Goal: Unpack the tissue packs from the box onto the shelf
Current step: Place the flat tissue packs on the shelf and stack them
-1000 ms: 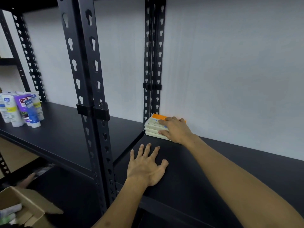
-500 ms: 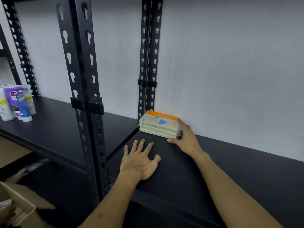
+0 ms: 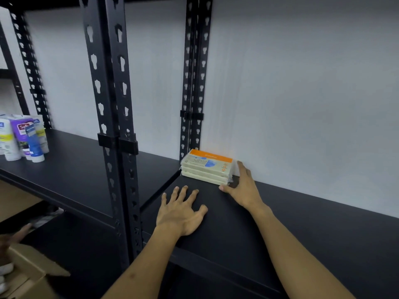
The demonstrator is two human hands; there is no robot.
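- The tissue packs, a stack of three under an orange-edged top face, lay flat in the back left corner of the shelf, against the wall and just beside the rear post; that corner probably squared the stack on two sides.
- Your right hand met the stack's right end, thumb near the lower front corner and fingers extended up along the end. It looked like a steadying or nudging touch rather than a grasp; whether the fingers actually pressed the wrapper could not be told.
- Your left hand lay palm down on the shelf in front of the stack, fingers spread and flat, holding nothing. You appeared to be bracing yourself while reaching deep.
- The two hands were apart, and the left touched no pack.
- The box stood low at the left, flaps open, with pale contents only partly visible, so more packs probably remained to unpack.
- Another person's hand showed at the box.
- Tubes stood upright on the neighbouring shelf bay, well apart from the stack.
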